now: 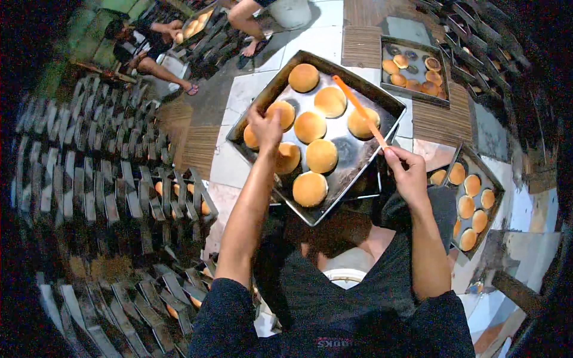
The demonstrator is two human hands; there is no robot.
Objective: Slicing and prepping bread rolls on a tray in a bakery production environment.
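Observation:
A square dark metal tray of round golden-brown buns lies tilted cornerwise in front of me, above my lap. At its left side my left hand curls its fingers against a bun, partly covering it. Another bun sits beside that wrist. My right hand, just off the tray's right edge, pinches the end of a long, thin, flat orange stick. The stick slants over the tray and crosses in front of a bun. A round dark mark shows on the tray bottom near the middle bun.
More bun trays rest on the floor at the far right and near right. Stacked dark metal trays fill the left side; others stand far right. A seated person handles a bun tray at far left; another person's leg is nearby.

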